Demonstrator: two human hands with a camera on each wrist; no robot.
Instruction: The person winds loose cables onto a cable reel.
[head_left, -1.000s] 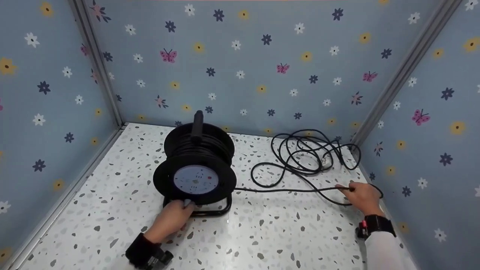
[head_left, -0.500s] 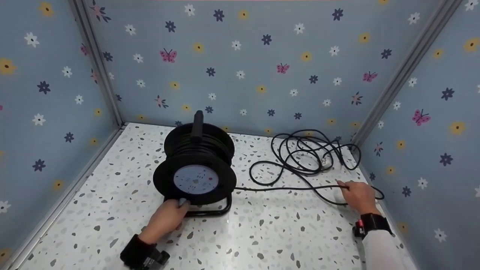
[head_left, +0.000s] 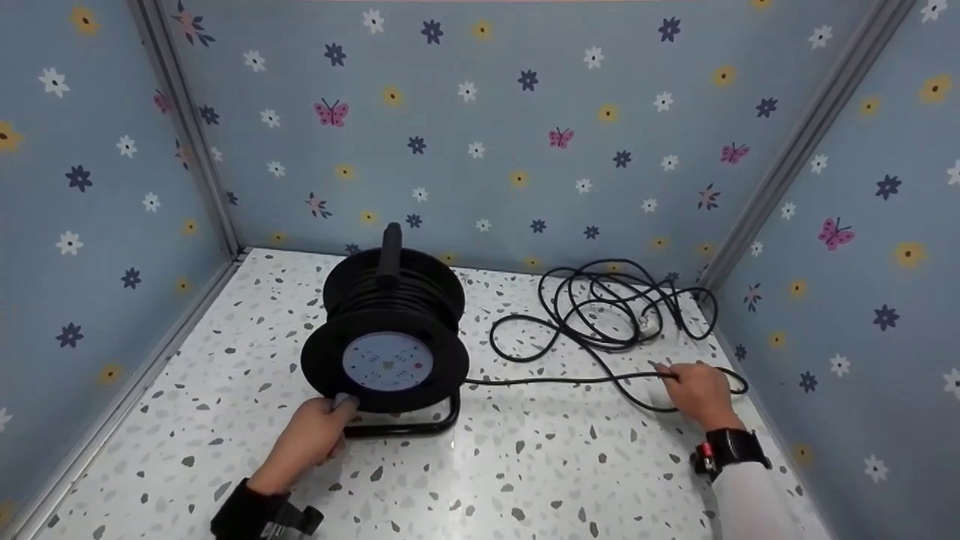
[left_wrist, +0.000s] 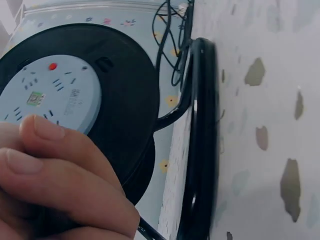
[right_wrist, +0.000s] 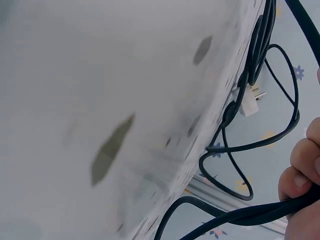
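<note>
A black cable reel [head_left: 442,352] stands on its black tube frame [head_left: 409,430], its pale socket face [head_left: 388,361] turned toward me. My left hand [head_left: 313,433] is at the lower left of its front disc. In the left wrist view, its curled fingers [left_wrist: 75,175] grip a dark knob, mostly hidden in the palm. My right hand [head_left: 701,391] pinches the black cable [head_left: 555,380], which runs from the reel into the fist. Behind the right hand the cable bends round in a small loop.
Loose coils of cable [head_left: 559,313] lie at the back right corner, with a white plug [right_wrist: 248,101] among them. Flower-patterned panels [head_left: 480,135] enclose the speckled white tabletop [head_left: 480,487] at the back and both sides.
My left hand has moved left along the disc's lower edge, and the socket face has turned slightly clockwise. The right hand has shifted left with the cable; a nearby loop has slid left.
</note>
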